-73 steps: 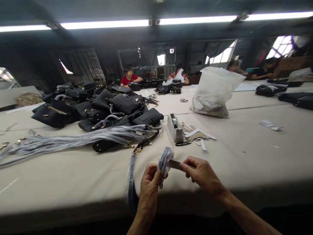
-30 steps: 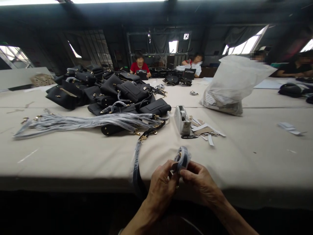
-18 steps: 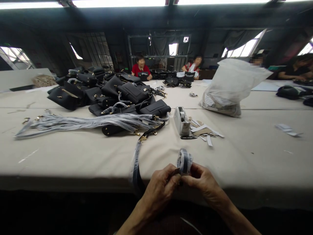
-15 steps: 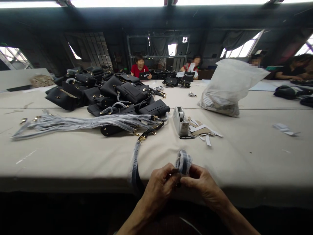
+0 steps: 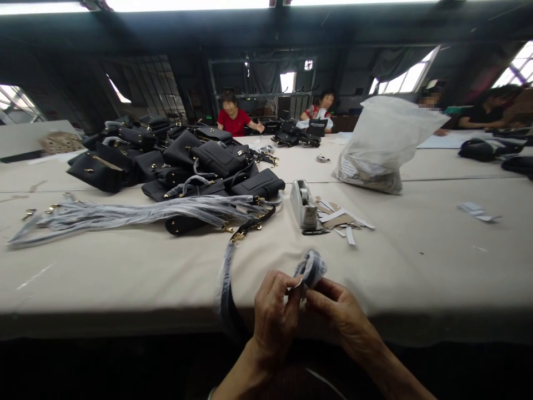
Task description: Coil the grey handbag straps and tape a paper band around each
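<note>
A coiled, plastic-wrapped dark bag strap (image 5: 313, 268) is held between my hands just above the table's near edge. My left hand (image 5: 275, 305) is closed on the coil's left side, with a small pale strip at its fingertips. My right hand (image 5: 339, 311) pinches the lower right of the coil, its thumb and fingers bent. Left of my hands, another length of wrapped strap (image 5: 226, 272) hangs over the edge, its clasp end lying on the table. How the coil is fastened underneath is hidden by my fingers.
Black handbags (image 5: 220, 158) are heaped at left behind a bundle of wrapped straps (image 5: 137, 212). A tape dispenser (image 5: 303, 205) stands ahead, beside card strips (image 5: 339, 216). A white plastic bag (image 5: 387, 144) stands farther right. Several people sit across the table.
My left hand has turned more upright, and the coil has tilted slightly to the right. The view has shifted a little. Across the table, the person in red has stretched out an arm.
</note>
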`<state>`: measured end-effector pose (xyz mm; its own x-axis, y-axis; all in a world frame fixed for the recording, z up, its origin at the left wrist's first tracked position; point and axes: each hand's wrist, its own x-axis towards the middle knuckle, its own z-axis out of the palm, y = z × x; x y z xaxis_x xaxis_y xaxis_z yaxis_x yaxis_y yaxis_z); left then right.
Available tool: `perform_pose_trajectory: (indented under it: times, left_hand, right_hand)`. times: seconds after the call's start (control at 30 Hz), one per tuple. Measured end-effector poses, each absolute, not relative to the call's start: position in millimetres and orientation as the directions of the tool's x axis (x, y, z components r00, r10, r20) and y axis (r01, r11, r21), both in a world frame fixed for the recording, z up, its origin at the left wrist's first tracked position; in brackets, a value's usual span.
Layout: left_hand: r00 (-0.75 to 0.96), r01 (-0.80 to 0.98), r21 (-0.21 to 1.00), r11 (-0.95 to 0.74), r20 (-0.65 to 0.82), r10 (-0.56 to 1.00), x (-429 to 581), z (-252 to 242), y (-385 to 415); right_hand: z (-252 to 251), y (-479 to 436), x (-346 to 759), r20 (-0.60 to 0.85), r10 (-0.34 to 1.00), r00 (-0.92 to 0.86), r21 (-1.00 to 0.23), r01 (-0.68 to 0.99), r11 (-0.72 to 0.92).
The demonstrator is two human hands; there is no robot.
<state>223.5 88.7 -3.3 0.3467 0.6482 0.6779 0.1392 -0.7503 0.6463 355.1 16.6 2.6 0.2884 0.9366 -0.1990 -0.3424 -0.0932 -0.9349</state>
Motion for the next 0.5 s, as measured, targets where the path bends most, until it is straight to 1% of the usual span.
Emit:
perform_pose_trajectory:
  times: [0.07, 0.13, 0.23, 0.3, 0.4, 0.47, 0.5]
  left_hand:
    - [0.322, 0.170, 0.543, -0.822, 0.758, 0.568, 226, -4, 89]
    - [0.306, 0.173, 0.502, -0.848, 0.791, 0.530, 227, -5, 89]
    - [0.351, 0.184, 0.440, -0.879, 0.806, 0.477, 226, -6, 87]
    - [0.405, 0.239, 0.344, -0.908, 0.814, 0.416, 223, -8, 85]
    - [0.479, 0.320, 0.179, -0.931, 0.817, 0.321, 217, -14, 84]
    - [0.507, 0.334, 0.117, -0.935, 0.814, 0.283, 214, -18, 83]
    - [0.514, 0.332, 0.111, -0.937, 0.812, 0.278, 213, -21, 83]
  right_hand:
    - [-3, 19, 351, -0.174, 0.917, 0.359, -0.948, -0.313, -0.057]
    - [-8, 23, 347, -0.157, 0.891, 0.426, -0.949, -0.314, -0.017]
    - [-12, 29, 343, -0.149, 0.874, 0.462, -0.923, -0.383, 0.044]
    - [-10, 30, 344, -0.161, 0.889, 0.429, -0.886, -0.459, 0.061]
    - [-2, 29, 350, -0.197, 0.931, 0.306, -0.817, -0.577, 0.017]
    - [3, 27, 356, -0.199, 0.950, 0.240, -0.782, -0.624, -0.006]
    - [5, 26, 358, -0.194, 0.956, 0.221, -0.775, -0.632, -0.011]
